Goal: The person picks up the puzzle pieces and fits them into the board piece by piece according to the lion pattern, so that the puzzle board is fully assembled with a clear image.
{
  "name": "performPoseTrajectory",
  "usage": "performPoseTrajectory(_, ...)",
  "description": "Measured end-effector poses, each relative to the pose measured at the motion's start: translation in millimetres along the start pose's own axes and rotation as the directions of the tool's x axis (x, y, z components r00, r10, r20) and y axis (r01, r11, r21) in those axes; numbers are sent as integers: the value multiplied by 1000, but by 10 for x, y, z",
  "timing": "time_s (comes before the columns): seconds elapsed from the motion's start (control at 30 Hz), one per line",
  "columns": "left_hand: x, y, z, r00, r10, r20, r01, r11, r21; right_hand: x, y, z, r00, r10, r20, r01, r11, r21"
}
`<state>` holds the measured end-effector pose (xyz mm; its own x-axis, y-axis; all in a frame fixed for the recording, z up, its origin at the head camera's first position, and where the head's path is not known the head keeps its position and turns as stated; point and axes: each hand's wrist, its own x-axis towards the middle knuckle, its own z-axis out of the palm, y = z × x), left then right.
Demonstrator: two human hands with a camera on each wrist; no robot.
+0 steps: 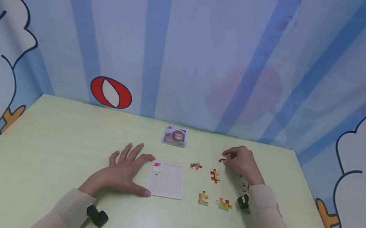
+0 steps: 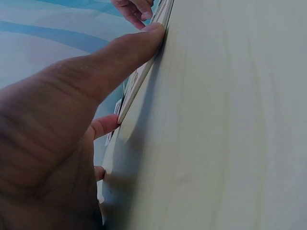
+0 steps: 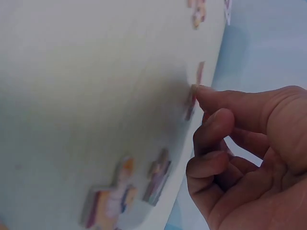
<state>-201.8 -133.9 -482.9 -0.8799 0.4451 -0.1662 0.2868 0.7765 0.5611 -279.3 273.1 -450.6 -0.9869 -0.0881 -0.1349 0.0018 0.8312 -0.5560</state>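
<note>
My left hand spreads its thumb and index finger along the left side of a square white puzzle tray, touching its near and far left corners. One pink-and-white puzzle piece lies in the tray's far left corner. In the left wrist view, the thumb presses the tray's thin edge. My right hand, right of the tray, pinches a red-and-white puzzle piece between thumb and index finger, low over the table. The fingers partly hide that piece in the right wrist view; the other fingers are curled.
Several loose puzzle pieces lie right of the tray, among them an orange-and-green one, a yellow one and a brown one. A lion picture card lies behind the tray. A patterned curtain hangs beyond the table.
</note>
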Motion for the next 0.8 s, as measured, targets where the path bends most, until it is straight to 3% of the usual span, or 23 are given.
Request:
performPoseTrajectory(0.47,4,6,-1,1000,-15,7,15,1000,10,8,1,15,1000,9,-13,-10,997,-76)
performPoseTrajectory(0.8,-13,35,-17,1000,-24,8,23,1000,19,-11,25,-18,999,-28,-33,30,998,61)
